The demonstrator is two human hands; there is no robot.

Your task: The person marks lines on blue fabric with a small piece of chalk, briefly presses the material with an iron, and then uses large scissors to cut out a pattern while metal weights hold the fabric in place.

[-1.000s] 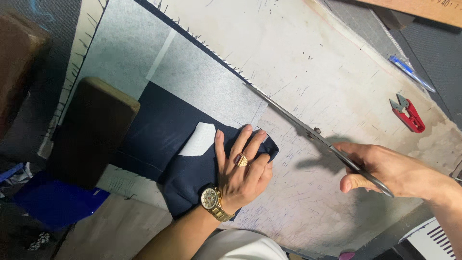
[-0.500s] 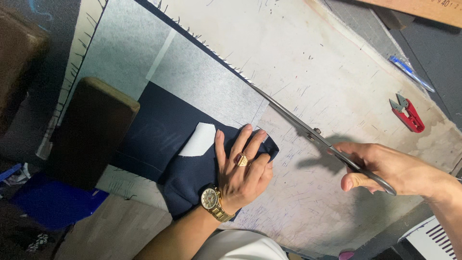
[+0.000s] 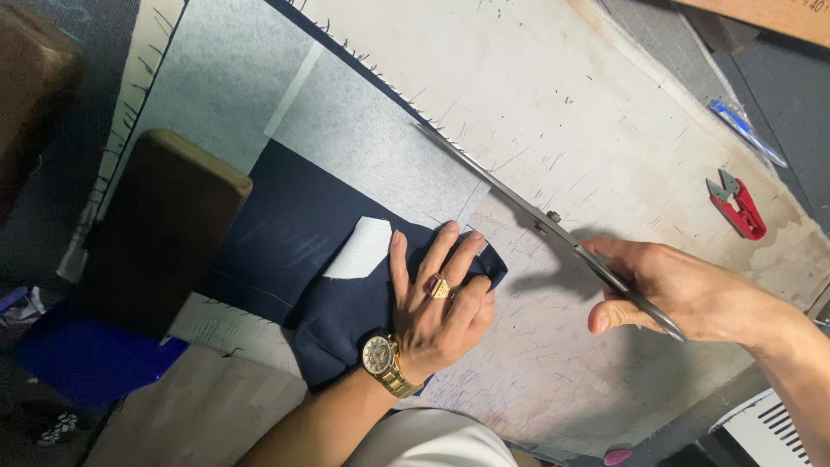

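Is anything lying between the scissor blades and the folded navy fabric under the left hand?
Nothing visible. Between the scissors in the right hand and the navy fabric, pinned flat by the left hand, lies only bare grey cloth on the table.

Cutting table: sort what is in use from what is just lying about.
In use:
- long scissors, held by the right hand
- grey fabric at the blades
- folded navy cloth, pressed flat by the left hand

Lying about:
- red thread snips
- blue pen
- dark wooden block
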